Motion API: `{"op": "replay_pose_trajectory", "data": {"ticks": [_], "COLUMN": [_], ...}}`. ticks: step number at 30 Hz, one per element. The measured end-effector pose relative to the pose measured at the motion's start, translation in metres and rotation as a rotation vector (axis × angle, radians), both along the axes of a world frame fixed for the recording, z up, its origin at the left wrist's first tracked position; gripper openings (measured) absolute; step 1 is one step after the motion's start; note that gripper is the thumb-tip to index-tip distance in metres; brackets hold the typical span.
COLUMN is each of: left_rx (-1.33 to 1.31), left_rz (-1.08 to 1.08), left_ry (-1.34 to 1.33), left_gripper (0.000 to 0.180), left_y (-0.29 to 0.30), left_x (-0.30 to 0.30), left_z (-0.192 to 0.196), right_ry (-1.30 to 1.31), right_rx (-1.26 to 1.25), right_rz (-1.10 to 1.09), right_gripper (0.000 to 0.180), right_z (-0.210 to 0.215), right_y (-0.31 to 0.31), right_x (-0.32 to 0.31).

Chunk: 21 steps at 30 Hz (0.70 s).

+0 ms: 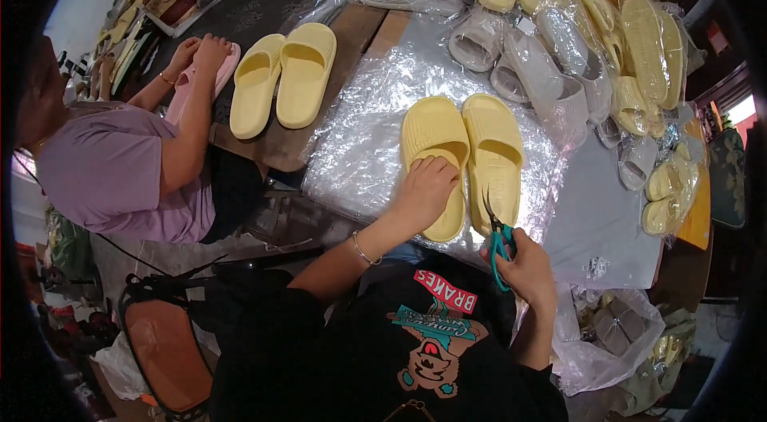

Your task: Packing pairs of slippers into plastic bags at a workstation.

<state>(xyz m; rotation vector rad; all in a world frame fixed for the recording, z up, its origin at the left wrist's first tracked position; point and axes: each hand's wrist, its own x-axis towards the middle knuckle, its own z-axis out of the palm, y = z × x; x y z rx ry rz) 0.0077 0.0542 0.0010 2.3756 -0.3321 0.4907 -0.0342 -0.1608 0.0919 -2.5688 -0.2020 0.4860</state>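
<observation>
A pair of pale yellow slide slippers lies side by side in front of me, toes pointing away, on a stack of clear plastic bags (359, 142). My left hand (430, 190) is on the left slipper (435, 122), its curled fingers at the strap's opening and on the footbed. In my right hand (529, 266) is a pair of small scissors (499, 238) with teal handles and dark pointed blades. The tips lie over the heel part of the right slipper (494, 122); whether they touch it I cannot tell.
At left, a person in a purple shirt (128, 166) holds a pink slipper (184, 91). Another yellow pair (306, 75) lies on the brown table nearby. Bagged grey and yellow slippers (551, 55) are heaped at the far right. An open plastic bag (575, 350) with slippers sits below right.
</observation>
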Motion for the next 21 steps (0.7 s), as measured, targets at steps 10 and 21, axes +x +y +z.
{"op": "replay_pose_trajectory", "data": {"ticks": [10,21], "left_rx": [-0.172,-0.230], "left_rz": [0.069,0.089], "left_ry": [-0.069,-0.078], "left_gripper": [0.007,0.009], "left_y": [-0.001,-0.005], "left_x": [-0.006,-0.013], "left_z": [0.017,0.013], "right_ry": [0.150,0.114], "right_rx": [-0.005,0.174], "right_rz": [0.038,0.015], "right_gripper": [0.052,0.051], "right_z": [0.007,-0.013], "right_y": [0.015,0.019], "right_x": [0.016,0.019]}}
